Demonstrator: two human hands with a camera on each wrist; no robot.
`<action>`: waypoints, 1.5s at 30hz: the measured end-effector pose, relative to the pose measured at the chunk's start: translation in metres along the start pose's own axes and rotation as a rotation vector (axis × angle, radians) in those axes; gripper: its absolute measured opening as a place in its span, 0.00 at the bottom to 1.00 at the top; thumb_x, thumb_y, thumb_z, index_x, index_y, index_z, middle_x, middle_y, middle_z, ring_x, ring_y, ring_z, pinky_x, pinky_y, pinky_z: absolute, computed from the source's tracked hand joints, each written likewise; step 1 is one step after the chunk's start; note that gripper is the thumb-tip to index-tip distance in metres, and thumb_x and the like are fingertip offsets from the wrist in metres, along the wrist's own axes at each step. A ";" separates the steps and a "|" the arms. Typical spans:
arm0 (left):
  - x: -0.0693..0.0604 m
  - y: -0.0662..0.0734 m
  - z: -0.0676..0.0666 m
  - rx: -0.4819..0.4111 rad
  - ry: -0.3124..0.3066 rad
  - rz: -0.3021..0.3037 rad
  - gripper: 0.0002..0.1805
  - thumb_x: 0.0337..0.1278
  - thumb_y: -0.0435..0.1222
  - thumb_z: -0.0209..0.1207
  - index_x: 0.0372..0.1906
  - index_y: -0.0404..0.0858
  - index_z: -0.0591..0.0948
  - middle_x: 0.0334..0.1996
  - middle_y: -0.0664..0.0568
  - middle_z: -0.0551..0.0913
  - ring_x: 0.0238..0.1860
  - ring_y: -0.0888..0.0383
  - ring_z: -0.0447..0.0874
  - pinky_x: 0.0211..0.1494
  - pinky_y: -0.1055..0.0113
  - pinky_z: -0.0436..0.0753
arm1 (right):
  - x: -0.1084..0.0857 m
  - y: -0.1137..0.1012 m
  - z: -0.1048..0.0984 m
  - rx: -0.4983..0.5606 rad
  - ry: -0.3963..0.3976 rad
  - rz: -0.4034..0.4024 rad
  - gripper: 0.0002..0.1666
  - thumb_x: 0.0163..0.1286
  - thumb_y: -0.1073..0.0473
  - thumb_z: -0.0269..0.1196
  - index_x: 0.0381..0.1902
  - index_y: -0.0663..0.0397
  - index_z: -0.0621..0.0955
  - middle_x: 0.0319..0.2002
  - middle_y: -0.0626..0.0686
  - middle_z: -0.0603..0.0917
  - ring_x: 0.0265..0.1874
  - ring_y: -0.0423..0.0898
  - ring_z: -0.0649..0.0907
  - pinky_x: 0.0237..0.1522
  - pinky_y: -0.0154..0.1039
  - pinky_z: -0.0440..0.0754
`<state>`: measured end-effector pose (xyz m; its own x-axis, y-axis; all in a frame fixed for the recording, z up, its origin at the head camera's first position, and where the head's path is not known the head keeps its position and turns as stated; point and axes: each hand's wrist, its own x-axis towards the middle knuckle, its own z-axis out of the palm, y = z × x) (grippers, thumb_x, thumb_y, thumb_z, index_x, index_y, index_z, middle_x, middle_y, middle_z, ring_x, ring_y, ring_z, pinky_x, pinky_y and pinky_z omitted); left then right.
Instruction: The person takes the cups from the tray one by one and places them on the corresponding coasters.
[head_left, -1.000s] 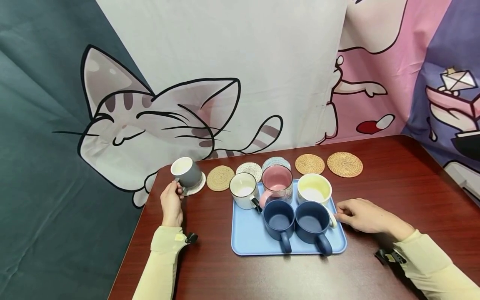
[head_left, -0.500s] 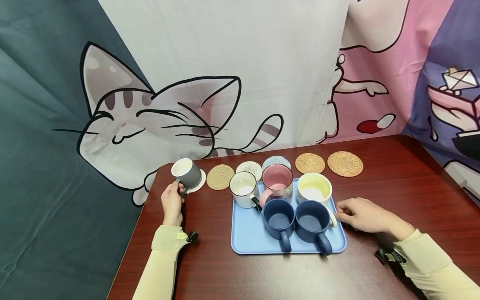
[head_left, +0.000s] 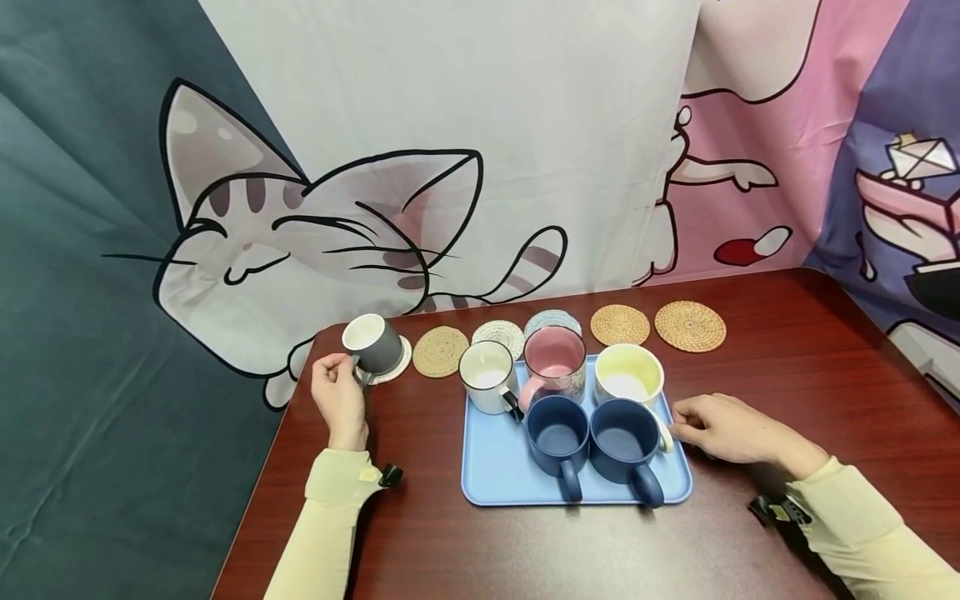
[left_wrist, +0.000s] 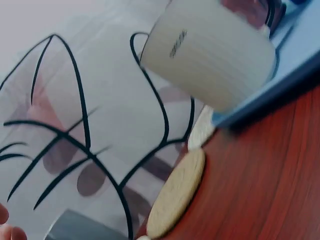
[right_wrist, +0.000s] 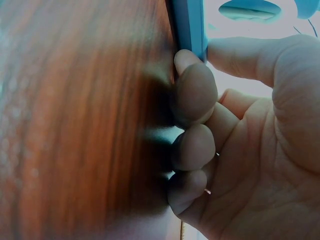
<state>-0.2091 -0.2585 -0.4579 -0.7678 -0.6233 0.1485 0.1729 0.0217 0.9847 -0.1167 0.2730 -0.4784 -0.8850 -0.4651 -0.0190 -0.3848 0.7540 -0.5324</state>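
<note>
A dark grey mug [head_left: 382, 348] with a white inside stands on a whitish round coaster [head_left: 406, 357] at the table's far left. Just left of its handle is my left hand [head_left: 340, 403], holding nothing; in the left wrist view, fingertips [left_wrist: 13, 233] show apart from the grey mug [left_wrist: 82, 228]. My right hand [head_left: 731, 429] pinches the right edge of the blue tray [head_left: 495, 467], thumb and finger on the rim [right_wrist: 191, 27] in the right wrist view. On the tray are a white mug [head_left: 487, 385], a pink mug [head_left: 555, 367], a yellow-lined mug [head_left: 628, 375] and two navy mugs [head_left: 557, 433].
Behind the tray, a row of round coasters runs along the back: tan [head_left: 441, 352], white [head_left: 498, 333], pale blue [head_left: 552, 320] and two straw ones [head_left: 619, 325]. A cartoon-printed cloth [head_left: 570, 125] hangs behind the table [head_left: 585, 550].
My left hand has let go of the grey mug's handle and shifted slightly left. The grey mug sits a little further onto its coaster. My right hand stays at the tray's edge.
</note>
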 end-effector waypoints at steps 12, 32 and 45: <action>-0.051 0.008 0.030 -0.043 -0.317 -0.105 0.07 0.69 0.26 0.54 0.35 0.40 0.76 0.21 0.57 0.76 0.18 0.63 0.66 0.24 0.72 0.67 | 0.000 0.000 0.000 -0.003 0.003 -0.009 0.20 0.73 0.55 0.65 0.21 0.35 0.72 0.17 0.32 0.63 0.19 0.28 0.65 0.26 0.29 0.62; -0.153 0.019 0.056 -0.103 -0.653 -0.371 0.05 0.72 0.30 0.52 0.36 0.38 0.73 0.23 0.54 0.73 0.17 0.65 0.62 0.25 0.72 0.66 | 0.001 0.000 0.000 -0.005 0.002 -0.003 0.21 0.73 0.54 0.65 0.21 0.35 0.71 0.17 0.32 0.63 0.19 0.28 0.65 0.25 0.29 0.62; -0.174 0.016 0.057 -0.200 -0.801 -0.556 0.10 0.73 0.32 0.48 0.51 0.34 0.74 0.24 0.57 0.72 0.19 0.66 0.60 0.27 0.72 0.63 | 0.000 0.000 0.000 -0.010 0.003 -0.001 0.21 0.73 0.54 0.65 0.21 0.35 0.71 0.16 0.32 0.63 0.19 0.28 0.65 0.25 0.29 0.62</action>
<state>-0.1078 -0.1045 -0.4629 -0.9484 0.2081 -0.2391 -0.2936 -0.2919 0.9103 -0.1166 0.2728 -0.4780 -0.8856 -0.4642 -0.0160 -0.3879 0.7580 -0.5243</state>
